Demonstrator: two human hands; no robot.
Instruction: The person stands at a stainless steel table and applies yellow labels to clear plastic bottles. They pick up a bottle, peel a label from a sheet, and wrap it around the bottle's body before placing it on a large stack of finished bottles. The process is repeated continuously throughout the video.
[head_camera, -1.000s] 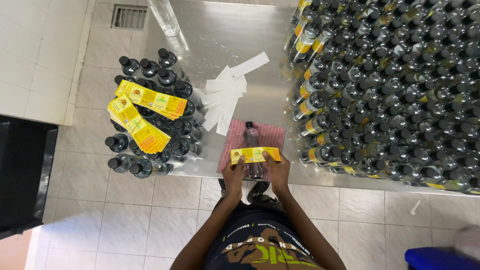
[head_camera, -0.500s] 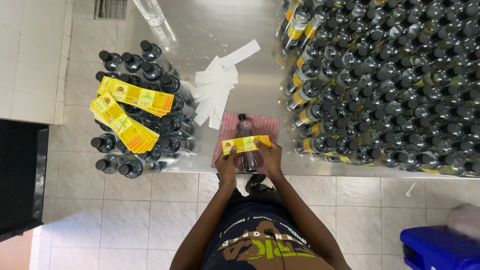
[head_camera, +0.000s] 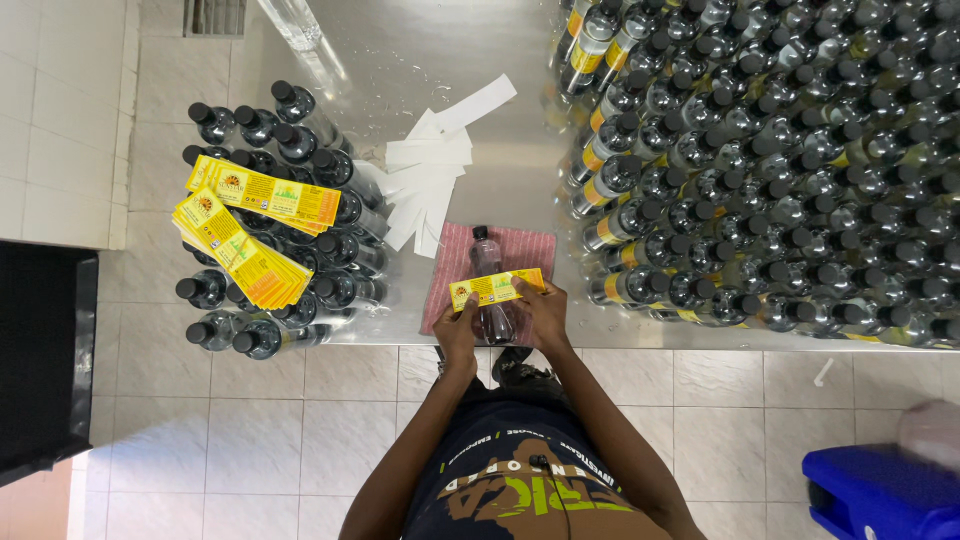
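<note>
Yellow label (head_camera: 497, 288) is grasped at both ends by the left hand (head_camera: 459, 326) and right hand (head_camera: 545, 308), over a dark bottle (head_camera: 491, 285) at lower centre.

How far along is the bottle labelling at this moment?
Done: many labelled bottles crowd the table's right side. In hand: left hand and right hand press a yellow label onto one bottle lying on a pink cloth. Left: unlabelled bottles under label stacks.
</note>
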